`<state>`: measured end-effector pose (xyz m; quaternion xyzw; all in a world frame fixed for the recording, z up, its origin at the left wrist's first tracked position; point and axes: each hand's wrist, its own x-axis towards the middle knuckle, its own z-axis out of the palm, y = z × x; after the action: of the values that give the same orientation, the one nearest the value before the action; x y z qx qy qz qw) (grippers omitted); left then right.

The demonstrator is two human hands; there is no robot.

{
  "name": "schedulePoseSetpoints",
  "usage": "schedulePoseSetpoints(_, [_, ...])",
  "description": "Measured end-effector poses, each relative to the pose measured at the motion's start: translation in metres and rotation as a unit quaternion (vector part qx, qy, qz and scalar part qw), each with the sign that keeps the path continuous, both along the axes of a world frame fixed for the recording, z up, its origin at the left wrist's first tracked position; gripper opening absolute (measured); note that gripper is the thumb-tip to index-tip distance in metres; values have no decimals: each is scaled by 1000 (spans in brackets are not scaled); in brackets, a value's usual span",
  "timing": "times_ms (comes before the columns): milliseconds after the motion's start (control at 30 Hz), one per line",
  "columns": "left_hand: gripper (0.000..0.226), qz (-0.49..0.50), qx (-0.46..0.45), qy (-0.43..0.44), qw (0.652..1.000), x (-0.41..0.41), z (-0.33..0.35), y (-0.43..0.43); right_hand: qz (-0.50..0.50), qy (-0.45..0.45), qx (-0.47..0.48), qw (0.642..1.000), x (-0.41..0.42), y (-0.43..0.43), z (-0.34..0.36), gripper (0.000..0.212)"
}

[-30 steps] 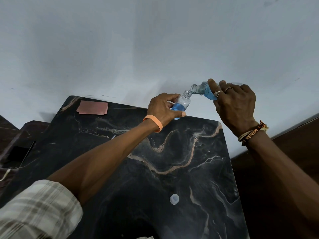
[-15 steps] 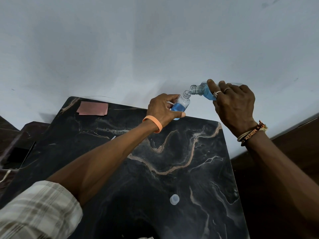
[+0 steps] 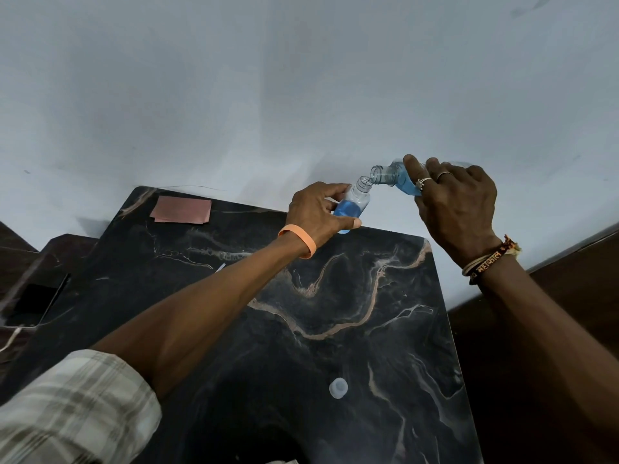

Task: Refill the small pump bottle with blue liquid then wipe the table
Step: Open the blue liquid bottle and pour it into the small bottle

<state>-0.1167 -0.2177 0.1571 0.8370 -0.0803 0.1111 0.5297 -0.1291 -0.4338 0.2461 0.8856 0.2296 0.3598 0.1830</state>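
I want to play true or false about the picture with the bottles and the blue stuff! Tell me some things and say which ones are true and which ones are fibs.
1. The left hand holds the small bottle. True.
2. The small bottle is full to the top. False: blue liquid fills only its lower part.
3. The right hand tips the bigger bottle toward the small bottle's open mouth. True.
4. The round cap is screwed on the small bottle. False: it lies on the table, nearer the person.
5. The pink cloth is in the right hand. False: it lies at the table's far left corner.
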Motion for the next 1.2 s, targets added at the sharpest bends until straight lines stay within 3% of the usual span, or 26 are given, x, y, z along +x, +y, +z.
schedulePoseSetpoints(1200, [63, -2, -22, 18, 1000, 3, -1, -3, -22, 29, -8, 999, 0, -1, 3, 52])
